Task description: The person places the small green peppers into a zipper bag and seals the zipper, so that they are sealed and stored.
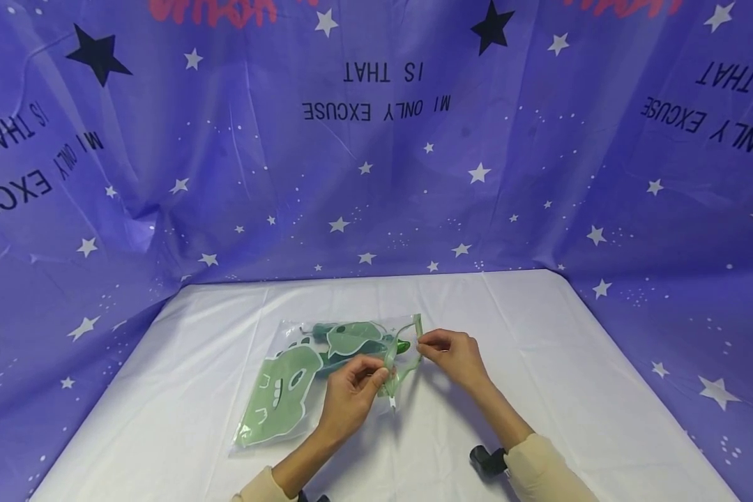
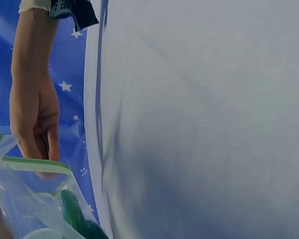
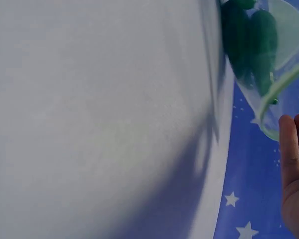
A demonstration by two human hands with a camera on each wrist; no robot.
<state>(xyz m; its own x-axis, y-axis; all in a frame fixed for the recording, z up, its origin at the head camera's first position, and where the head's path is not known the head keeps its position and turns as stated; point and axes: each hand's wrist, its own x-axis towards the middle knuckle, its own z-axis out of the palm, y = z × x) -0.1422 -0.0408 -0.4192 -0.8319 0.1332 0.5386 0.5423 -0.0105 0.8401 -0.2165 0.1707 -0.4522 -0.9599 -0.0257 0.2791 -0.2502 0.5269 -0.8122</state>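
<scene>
A clear zip bag [image 1: 282, 401] printed with pale green cartoon dinosaurs lies on the white table, its mouth to the right and raised. My left hand [image 1: 351, 394] pinches the near side of the green-edged mouth. On the far side of that mouth, my right hand [image 1: 457, 357] pinches the rim between thumb and fingers. The mouth gapes between the two hands. Inside are dark green, long rounded items [image 3: 263, 50], smooth and glossy; their exact kind is unclear through the plastic. In the left wrist view, the green zip strip [image 2: 37, 163] runs past the right hand's fingertips.
A white cloth [image 1: 539, 418] covers the table. Behind it and at both sides hangs a purple curtain [image 1: 376, 195] with stars and lettering. A black device [image 1: 488, 461] is at the right wrist, beside the beige sleeve [image 1: 542, 467].
</scene>
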